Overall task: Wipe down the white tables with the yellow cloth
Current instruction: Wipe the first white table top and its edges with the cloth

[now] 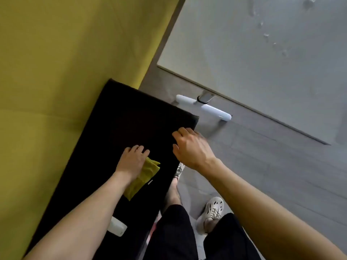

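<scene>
left hand (131,162) lies palm-down on the yellow cloth (145,178) at 7 o'clock, fingers bent; whether it grips, i cannot tell. right hand (191,147), fingers loose, holds nothing, at the black pad (120,117) edge. the cloth looks light and limp, so bunch it mid-fold. the white table (262,76) at 1 o'clock carries droplets (265,35), with grey floor (262,166) between.

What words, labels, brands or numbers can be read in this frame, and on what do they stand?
None can be read.
A small white tag on the black bench, beside the yellow cloth, is too small and blurred to make out.
The white table shows no print.
</scene>
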The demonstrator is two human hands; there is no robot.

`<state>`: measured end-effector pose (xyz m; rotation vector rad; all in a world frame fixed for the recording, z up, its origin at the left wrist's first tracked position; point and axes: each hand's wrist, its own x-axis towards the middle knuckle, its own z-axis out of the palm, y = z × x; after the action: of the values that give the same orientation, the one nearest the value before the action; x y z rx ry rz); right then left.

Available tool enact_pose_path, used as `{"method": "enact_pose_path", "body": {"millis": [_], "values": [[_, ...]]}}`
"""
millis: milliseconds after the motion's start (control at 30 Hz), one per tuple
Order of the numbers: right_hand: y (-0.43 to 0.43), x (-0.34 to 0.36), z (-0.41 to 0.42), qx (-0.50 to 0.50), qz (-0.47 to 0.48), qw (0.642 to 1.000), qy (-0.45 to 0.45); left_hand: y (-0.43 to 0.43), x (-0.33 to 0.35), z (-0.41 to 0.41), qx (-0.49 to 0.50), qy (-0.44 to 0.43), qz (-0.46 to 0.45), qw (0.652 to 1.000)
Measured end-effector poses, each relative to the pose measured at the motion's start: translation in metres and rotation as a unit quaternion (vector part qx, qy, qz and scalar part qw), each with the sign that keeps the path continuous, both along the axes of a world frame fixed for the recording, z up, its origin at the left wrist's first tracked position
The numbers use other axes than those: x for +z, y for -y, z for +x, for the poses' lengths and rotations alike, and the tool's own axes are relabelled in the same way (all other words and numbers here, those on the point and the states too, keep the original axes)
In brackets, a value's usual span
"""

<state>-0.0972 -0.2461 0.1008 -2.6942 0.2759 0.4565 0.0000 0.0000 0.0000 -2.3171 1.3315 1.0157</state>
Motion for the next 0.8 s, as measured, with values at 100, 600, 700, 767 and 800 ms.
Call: {"method": "enact_pose_path", "body": {"millis": [100,600,700,767,800], "values": [[-0.002,-0.016,0.001,-0.002,0.012,1.0,-0.007,-0.003,-0.013,0.005,-0.036,0.029,-0.029,0.999],[0.014,0.07,-0.023,0.005,0.13,0.99,-0.053,0.077,0.173,0.031,-0.056,-0.035,-0.108,0.992],[0.029,0.096,-0.024,-0.008,0.105,0.994,-0.004,0.117,0.218,0.035,-0.035,-0.057,-0.165,0.984],[0.045,0.115,-0.028,-0.038,0.101,0.993,0.039,0.145,0.245,0.037,-0.026,-0.08,-0.203,0.976],[0.054,0.126,-0.033,-0.064,0.106,0.99,0.062,0.159,0.258,0.039,-0.023,-0.09,-0.215,0.972]]}}
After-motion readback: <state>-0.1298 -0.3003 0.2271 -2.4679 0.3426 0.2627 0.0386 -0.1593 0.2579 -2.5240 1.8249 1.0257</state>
